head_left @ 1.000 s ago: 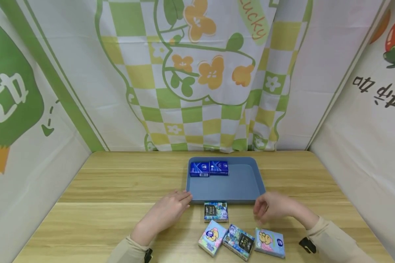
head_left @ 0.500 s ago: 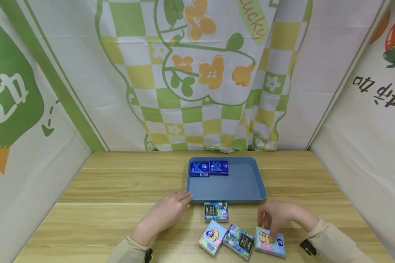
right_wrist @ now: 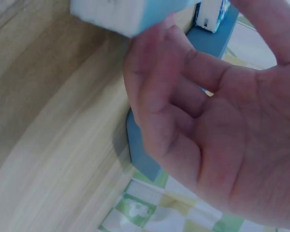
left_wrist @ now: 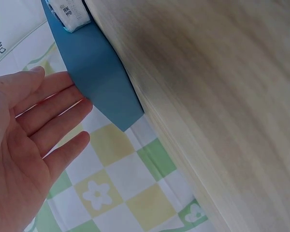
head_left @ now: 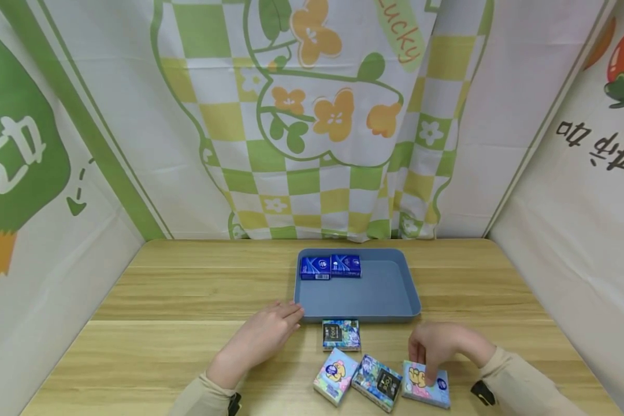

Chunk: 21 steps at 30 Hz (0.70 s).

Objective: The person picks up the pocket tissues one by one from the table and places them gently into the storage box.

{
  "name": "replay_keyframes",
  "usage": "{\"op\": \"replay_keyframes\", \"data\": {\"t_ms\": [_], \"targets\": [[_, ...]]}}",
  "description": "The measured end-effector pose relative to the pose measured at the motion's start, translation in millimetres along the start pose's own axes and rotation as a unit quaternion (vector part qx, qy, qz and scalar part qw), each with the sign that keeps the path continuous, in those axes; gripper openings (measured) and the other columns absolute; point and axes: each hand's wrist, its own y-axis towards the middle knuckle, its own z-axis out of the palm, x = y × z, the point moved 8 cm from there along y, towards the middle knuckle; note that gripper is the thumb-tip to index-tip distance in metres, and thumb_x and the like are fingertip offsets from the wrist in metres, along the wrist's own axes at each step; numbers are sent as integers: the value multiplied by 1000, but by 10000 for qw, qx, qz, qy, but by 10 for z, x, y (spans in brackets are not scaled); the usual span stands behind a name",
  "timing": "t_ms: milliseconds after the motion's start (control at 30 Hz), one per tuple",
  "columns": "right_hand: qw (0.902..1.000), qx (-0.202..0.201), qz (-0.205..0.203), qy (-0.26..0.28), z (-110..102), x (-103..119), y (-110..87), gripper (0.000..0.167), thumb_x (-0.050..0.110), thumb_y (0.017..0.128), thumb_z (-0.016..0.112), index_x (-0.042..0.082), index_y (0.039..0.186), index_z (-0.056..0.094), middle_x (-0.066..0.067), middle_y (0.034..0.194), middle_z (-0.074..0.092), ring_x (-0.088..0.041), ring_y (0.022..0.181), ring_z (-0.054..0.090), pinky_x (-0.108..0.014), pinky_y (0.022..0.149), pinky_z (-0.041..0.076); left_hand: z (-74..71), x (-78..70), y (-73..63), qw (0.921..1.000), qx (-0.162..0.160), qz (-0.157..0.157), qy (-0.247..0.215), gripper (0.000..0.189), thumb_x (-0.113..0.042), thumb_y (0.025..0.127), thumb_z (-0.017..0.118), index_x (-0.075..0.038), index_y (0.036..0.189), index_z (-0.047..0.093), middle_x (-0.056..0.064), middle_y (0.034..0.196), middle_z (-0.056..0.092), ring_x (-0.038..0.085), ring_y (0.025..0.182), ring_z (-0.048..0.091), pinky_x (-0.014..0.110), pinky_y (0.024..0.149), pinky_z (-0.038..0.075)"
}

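My left hand (head_left: 264,335) lies with fingers extended, their tips touching the left front corner of the blue tray (head_left: 377,294). The left wrist view shows those straight fingers against the tray's wall (left_wrist: 99,72). At the right, my right hand (head_left: 442,344) pinches a light blue tissue pack (head_left: 416,390) with a cartoon print, thumb over its top and fingers curled at its far side. That pack (right_wrist: 111,17) fills the top of the right wrist view; part of the grip is hidden there. Two dark blue tissue packs (head_left: 330,267) sit side by side in the tray's far left corner.
In front of the tray lies a dark floral tissue pack (head_left: 341,335). Nearer are another light blue pack (head_left: 335,375) and a second floral pack (head_left: 377,382), both turned at an angle. The wooden table (head_left: 197,289) ends at a patterned curtain (head_left: 312,190).
My right hand has moved down from beside the tray's right front corner to the rightmost light blue tissue pack and taken hold of it. My left hand has stayed put.
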Motion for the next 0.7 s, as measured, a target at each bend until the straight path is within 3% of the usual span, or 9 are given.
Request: {"op": "replay_keyframes", "data": {"t_ms": [267, 700], "targets": [[9995, 235, 202, 2, 44, -20, 21, 33, -8, 61, 80, 11, 80, 61, 1, 75, 59, -11, 70, 52, -22, 61, 48, -2, 1, -2, 10000, 20, -20, -3, 30, -21, 94, 57, -4, 117, 66, 12, 120, 66, 28, 113, 62, 44, 102, 48], [9994, 256, 124, -217, 69, -12, 24, 28, -5, 60, 81, 12, 75, 64, 5, 68, 57, -6, 63, 48, -17, 56, 42, 2, 6, -5, 10000, 59, -48, 6, 31, -21, 94, 57, -4, 118, 65, 11, 121, 66, 27, 114, 61, 45, 102, 48]]}}
